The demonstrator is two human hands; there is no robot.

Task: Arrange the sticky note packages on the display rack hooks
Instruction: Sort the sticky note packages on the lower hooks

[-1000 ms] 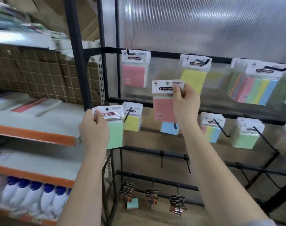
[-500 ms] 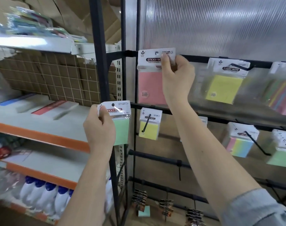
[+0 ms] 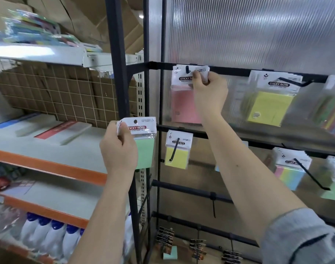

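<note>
The right hand (image 3: 208, 90) pinches the pink sticky-note package's white header (image 3: 183, 77) over the top black hook (image 3: 187, 69); the left hand (image 3: 118, 149) grips a green sticky-note package (image 3: 145, 149) beside the black rack post (image 3: 122, 92).

Right hand (image 3: 208, 90) raised, pinching grip, left hand (image 3: 119, 149) lower, clutching

right hand (image 3: 208, 92) pinching pink package (image 3: 181, 103) on hook (image 3: 187, 69), left hand (image 3: 119, 149) gripping green package (image 3: 143, 147)
</note>
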